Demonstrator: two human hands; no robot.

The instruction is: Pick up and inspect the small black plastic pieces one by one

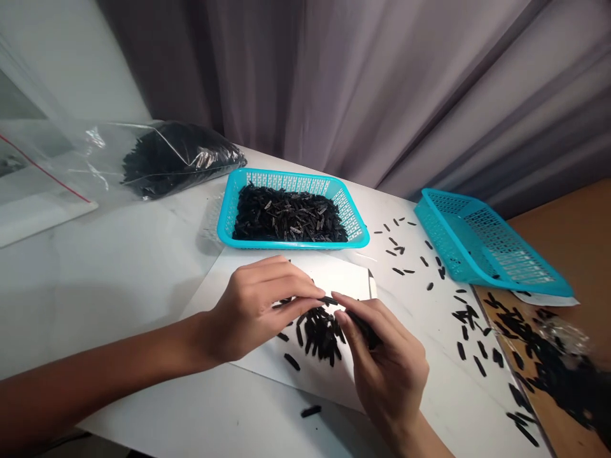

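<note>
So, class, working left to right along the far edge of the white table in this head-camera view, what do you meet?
Plastic bag of black pieces → turquoise basket heaped with black pieces → scattered black pieces → second turquoise basket → brown board

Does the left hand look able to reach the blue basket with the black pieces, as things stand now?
Probably yes. The left hand sits just in front of the blue basket, and only the white sheet lies flat between them, so nothing blocks the way.
</note>
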